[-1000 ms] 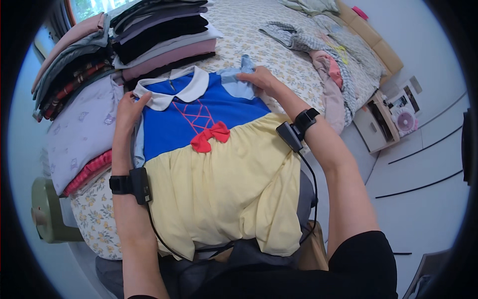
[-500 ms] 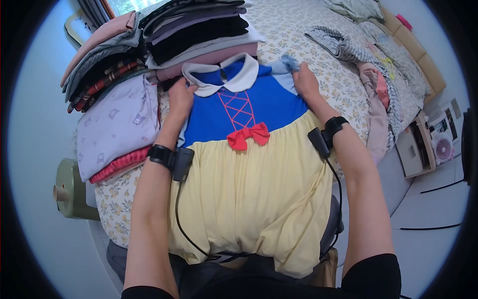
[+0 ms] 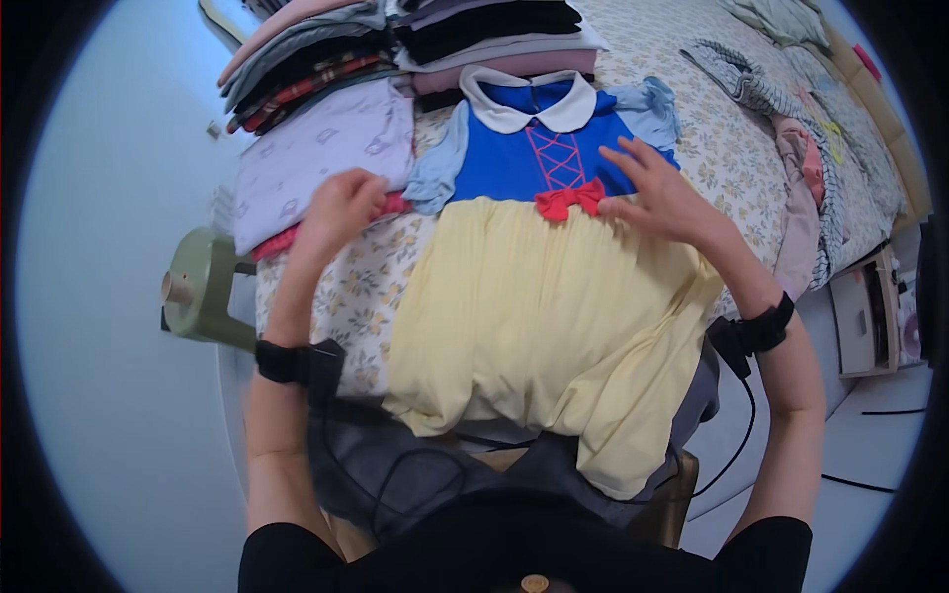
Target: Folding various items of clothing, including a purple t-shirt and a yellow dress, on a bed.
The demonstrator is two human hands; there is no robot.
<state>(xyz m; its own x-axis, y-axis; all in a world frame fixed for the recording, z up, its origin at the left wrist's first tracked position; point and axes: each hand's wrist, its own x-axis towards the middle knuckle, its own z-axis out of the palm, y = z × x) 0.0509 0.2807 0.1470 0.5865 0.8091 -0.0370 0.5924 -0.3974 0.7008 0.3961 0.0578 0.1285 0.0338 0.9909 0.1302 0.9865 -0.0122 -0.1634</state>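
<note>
with spread right fingers (image 3: 633,166) above blue-and-yellow, collared cloth dress (image 3: 539,282); could crease beneath if dragged; left fingers (image 3: 366,190) curled, cannot tell whether touching.

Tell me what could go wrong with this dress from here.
1. The yellow skirt runs past the near edge of the floral bedsheet, so its overhanging hem might slip or crease.
2. The right hand is spread close beside the red bow; a fingertip could catch and tug it.
3. The stack of folded clothes sits just beyond the white collar, so a bump there might tip it onto the neckline.
</note>
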